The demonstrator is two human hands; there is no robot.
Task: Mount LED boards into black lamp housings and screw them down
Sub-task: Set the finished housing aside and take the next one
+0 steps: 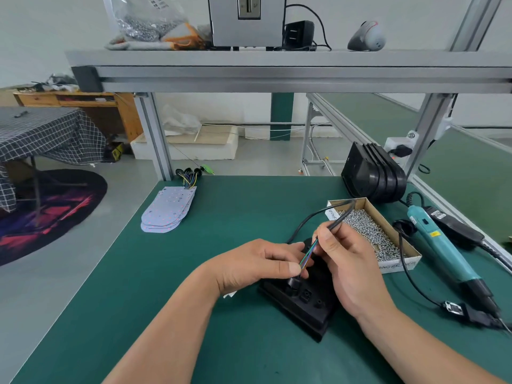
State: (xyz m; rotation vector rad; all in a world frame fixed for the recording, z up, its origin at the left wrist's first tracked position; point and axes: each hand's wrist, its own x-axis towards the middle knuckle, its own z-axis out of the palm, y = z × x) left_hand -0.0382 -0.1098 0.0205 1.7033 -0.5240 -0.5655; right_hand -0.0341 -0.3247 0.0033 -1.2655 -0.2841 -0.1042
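Hands (257, 266) pinching cable (336, 221), black housing (302, 300) beneath

Bright, even light — edges bowed, sharp.

Matt black plastic lamp housing (302, 300) on matt green mat (194, 273). Cardboard box (399, 239) holds shiny metal screws (368, 231). Screwdriver (443, 245): teal plastic.

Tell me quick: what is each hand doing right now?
Left hand: pinches the ends of the coloured wires just above the black housing.
Right hand: grips the black cable that those wires come out of.
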